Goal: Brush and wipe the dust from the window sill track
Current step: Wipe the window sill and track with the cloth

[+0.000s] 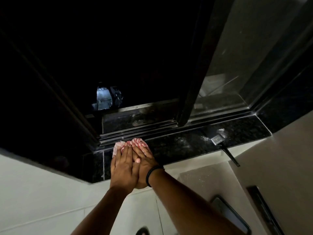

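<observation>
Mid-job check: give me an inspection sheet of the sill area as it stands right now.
Surface: dark stone sill, whitish dust near the brush.
Job's things: checked cloth at the left end of the track; brush lying on the sill to the right, handle overhanging the edge.
Clutter: nothing seen.
Hands: left hand and right hand side by side, fingers flat, pressing the cloth.
Cables: nothing seen.
Surroundings: sliding pane at right, dark outside, pale wall below.

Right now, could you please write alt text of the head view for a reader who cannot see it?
The left hand and right hand, side by side, press a red-and-white checked cloth onto a dark stone sill at the edge of the window track. A paintbrush lies on the sill to the right, its handle overhanging the edge.
</observation>
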